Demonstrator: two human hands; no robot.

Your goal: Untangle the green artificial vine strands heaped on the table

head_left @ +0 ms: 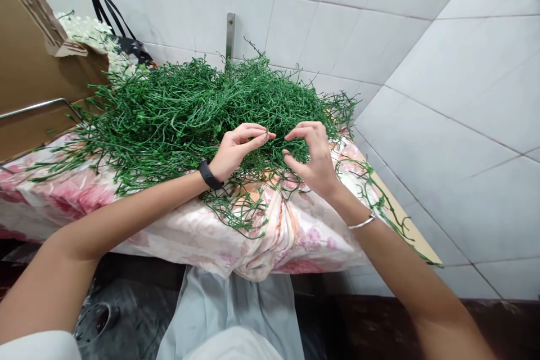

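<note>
A big heap of green plastic stems point(189, 107) lies on a table draped with a pink flowered cloth point(189, 230). My left hand point(236, 149), with a black band on the wrist, pinches thin green stems at the heap's near edge. My right hand point(312, 157), a silver bangle on its wrist, curls its fingers into the same stems a few centimetres to the right. Fingertips of both hands nearly meet over the pile.
A brown cardboard box point(29, 67) stands at the left with white artificial flowers point(97, 39) and a black-handled bag point(126, 39) behind it. White tiled walls close off the back and right. Loose green strands point(379, 202) trail over the table's right edge.
</note>
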